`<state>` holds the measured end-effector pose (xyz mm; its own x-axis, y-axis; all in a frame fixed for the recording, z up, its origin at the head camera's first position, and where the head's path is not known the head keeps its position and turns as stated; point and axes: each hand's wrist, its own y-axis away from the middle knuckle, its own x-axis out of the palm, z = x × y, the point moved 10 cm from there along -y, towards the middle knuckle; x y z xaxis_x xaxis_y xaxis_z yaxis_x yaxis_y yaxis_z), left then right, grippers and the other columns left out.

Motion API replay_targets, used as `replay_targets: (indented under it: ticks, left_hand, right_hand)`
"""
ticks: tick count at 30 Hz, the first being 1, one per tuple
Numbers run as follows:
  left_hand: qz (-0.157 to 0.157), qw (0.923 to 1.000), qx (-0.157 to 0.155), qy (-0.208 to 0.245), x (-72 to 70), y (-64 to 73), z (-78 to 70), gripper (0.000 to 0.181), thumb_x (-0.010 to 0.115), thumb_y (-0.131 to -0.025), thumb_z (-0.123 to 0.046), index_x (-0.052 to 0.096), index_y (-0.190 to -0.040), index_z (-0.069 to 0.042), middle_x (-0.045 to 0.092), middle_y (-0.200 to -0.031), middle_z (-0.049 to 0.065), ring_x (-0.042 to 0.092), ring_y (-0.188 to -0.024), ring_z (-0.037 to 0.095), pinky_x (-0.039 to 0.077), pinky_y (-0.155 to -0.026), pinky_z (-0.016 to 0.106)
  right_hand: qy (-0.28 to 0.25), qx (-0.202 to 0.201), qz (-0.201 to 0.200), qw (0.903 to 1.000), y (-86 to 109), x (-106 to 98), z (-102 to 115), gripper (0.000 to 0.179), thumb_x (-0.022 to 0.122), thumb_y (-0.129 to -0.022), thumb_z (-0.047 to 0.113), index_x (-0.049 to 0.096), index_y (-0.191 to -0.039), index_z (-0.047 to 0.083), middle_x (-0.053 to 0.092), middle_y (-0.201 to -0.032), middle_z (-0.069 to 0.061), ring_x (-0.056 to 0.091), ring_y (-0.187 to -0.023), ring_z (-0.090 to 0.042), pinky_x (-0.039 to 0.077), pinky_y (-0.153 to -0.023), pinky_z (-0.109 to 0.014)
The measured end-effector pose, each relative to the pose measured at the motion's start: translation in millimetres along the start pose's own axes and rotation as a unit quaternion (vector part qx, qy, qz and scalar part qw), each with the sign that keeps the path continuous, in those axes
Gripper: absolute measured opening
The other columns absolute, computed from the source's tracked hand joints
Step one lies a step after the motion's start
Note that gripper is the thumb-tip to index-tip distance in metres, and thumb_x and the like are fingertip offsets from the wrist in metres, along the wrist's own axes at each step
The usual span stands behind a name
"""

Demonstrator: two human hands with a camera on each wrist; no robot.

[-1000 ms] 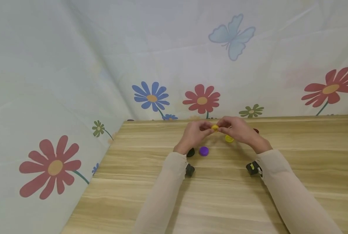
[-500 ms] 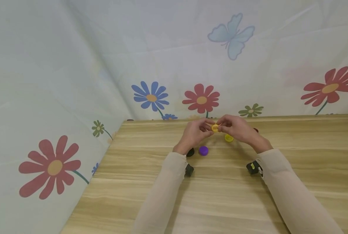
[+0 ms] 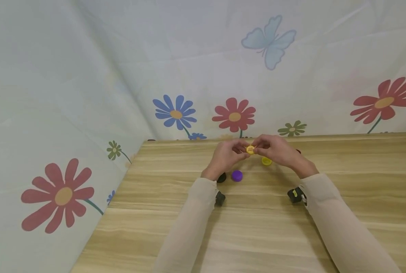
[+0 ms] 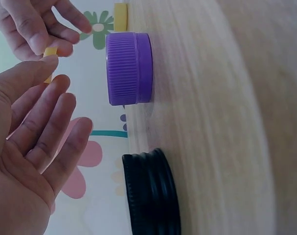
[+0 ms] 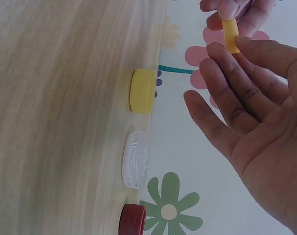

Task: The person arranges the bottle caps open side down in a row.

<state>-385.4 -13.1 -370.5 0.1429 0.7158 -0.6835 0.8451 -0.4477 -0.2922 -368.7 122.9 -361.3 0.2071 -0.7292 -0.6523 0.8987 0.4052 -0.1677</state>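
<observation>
orange-yellow cap [image 3: 250, 149] between both hands [image 3: 224, 156] [image 3: 276, 151], above wooden table [image 3: 257, 231]

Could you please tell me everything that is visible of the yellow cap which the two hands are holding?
The yellow cap is small, round and thin, slightly orange, and looks like plastic. Its face, turned toward the head camera, bears a mark too small to read; the wrist views show its edge. The left hand and the right hand pinch it from opposite sides, and hold it up off the table.
</observation>
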Motion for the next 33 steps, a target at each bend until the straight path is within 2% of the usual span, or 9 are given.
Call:
replay_targets:
  ticks: [7,17,23,29,33]
  left_hand:
    - [0.002,0.9999,-0.008,-0.007,0.0,1.2,1.5,0.027,0.084,-0.095,-0.018,0.079,-0.12,-0.011,0.078,-0.11,-0.004,0.07,-0.102,0.014,0.055,-0.087,0.022]
    - [0.017,0.9998,-0.004,-0.009,1.7,1.4,0.6,0.026,0.085,-0.094,-0.02,0.08,-0.117,-0.01,0.079,-0.108,-0.002,0.07,-0.098,0.011,0.056,-0.085,0.022]
    - [0.058,0.9982,-0.006,-0.017,7.2,3.8,-2.7,0.022,0.087,-0.092,-0.018,0.082,-0.111,-0.011,0.078,-0.099,-0.006,0.069,-0.093,0.008,0.055,-0.084,0.021]
    - [0.097,0.9948,-0.014,-0.025,13.2,3.8,-6.7,0.022,0.089,-0.09,-0.018,0.081,-0.109,-0.011,0.076,-0.096,-0.005,0.069,-0.09,0.008,0.055,-0.084,0.022]
    - [0.115,0.9928,-0.024,-0.024,17.0,3.4,-7.5,0.022,0.09,-0.089,-0.015,0.08,-0.107,-0.01,0.076,-0.095,-0.005,0.069,-0.09,0.009,0.055,-0.083,0.022]
  right_hand:
    - [0.001,-0.008,0.007,0.9999,0.6,1.2,1.1,0.021,0.073,-0.1,0.005,0.07,-0.12,-0.002,0.074,-0.106,-0.012,0.068,-0.102,-0.031,0.057,-0.087,-0.045]
    - [0.01,-0.01,0.013,0.9998,0.5,2.0,1.6,0.023,0.077,-0.096,0.003,0.071,-0.117,-0.004,0.074,-0.103,-0.011,0.069,-0.099,-0.029,0.057,-0.086,-0.044]
    - [-0.006,-0.003,0.04,0.9992,3.6,7.3,0.0,0.019,0.079,-0.095,0.002,0.072,-0.113,-0.002,0.075,-0.1,-0.009,0.071,-0.095,-0.026,0.058,-0.081,-0.041]
    - [0.001,0.003,0.072,0.9974,6.9,12.0,-1.4,0.016,0.076,-0.096,0.0,0.073,-0.112,-0.001,0.076,-0.102,-0.006,0.071,-0.1,-0.027,0.057,-0.091,-0.047]
    - [0.011,0.006,0.082,0.9965,8.3,13.6,-2.4,0.014,0.077,-0.096,0.001,0.074,-0.109,0.001,0.076,-0.099,-0.004,0.07,-0.097,-0.024,0.057,-0.091,-0.046]
